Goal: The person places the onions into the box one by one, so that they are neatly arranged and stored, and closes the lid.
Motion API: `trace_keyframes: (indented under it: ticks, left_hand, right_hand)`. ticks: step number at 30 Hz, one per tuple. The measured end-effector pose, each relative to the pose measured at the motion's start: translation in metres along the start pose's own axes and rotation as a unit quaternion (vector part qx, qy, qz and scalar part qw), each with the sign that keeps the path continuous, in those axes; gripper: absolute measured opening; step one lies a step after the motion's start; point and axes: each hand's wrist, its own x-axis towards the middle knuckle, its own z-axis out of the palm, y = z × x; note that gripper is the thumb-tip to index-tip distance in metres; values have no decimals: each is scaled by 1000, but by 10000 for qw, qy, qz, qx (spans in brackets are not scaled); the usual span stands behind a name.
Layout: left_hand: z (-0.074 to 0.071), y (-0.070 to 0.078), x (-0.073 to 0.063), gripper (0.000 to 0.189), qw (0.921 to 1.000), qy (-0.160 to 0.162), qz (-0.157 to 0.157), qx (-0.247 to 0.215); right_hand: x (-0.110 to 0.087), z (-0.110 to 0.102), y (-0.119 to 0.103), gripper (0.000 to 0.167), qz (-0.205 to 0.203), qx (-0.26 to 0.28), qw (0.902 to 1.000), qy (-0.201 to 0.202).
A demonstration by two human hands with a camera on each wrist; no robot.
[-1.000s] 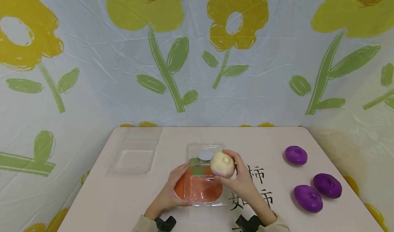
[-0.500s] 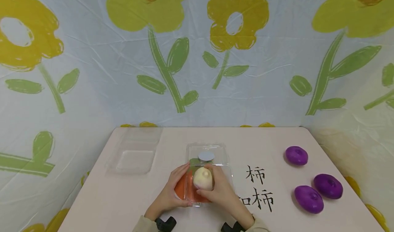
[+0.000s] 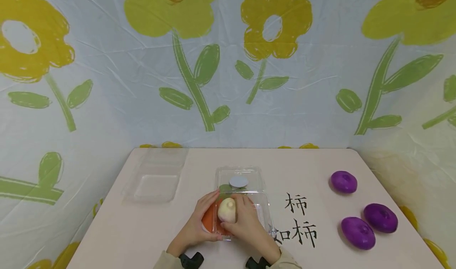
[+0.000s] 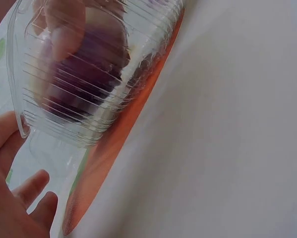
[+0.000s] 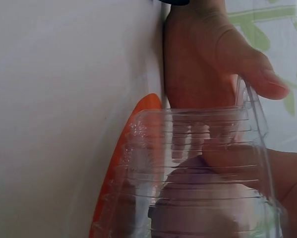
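Observation:
My left hand (image 3: 201, 217) grips the left side of an open clear plastic clamshell box (image 3: 265, 205), its thumb at the near rim. With its thumb and fingers my right hand (image 3: 247, 221) holds a round, cream-topped turnip (image 3: 227, 210) over the left part of the box. The left wrist view shows the turnip's purple underside (image 4: 84, 79) through the ribbed wall, with a fingertip (image 4: 66, 39) beside it. Left-hand fingers (image 4: 31, 191) spread at the box corner there. Through the plastic in the right wrist view, the turnip (image 5: 198, 198) appears low inside the box.
Three shiny purple onion-like vegetables (image 3: 357, 232) lie at the table's right. A second clear plastic box (image 3: 156, 186) stands at the back left. An orange print (image 3: 208, 217) and black characters (image 3: 301, 233) mark the pale tabletop (image 3: 142, 229). Flowered cloth (image 3: 303, 102) hangs behind.
My right hand has carried the turnip left and nearer, from the box's right side to over its left part. The left hand has kept its place on the box.

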Motion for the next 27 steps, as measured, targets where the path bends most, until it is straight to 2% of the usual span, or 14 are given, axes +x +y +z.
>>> trace_keyframes:
  ticks: [9,12,19,25,27]
  left_hand:
    - [0,3,1,106,10000,9,-8,1]
    - [2,-3,-1,107,10000,15,4,24]
    - [9,-31,-7,111,9998,38,50,181]
    - [8,-35,-9,110,9999,6,56,142]
    - [7,-30,-7,109,9999,23,80,142]
  right_hand:
    - [-2,5,3,77,157,-176,9997,-19]
    - [-3,6,4,78,176,-200,9996,18]
    - [-2,6,4,78,161,-385,9991,86]
    - [-2,2,2,81,170,-285,9994,10]
    - [-1,-2,1,83,199,-193,9996,-55]
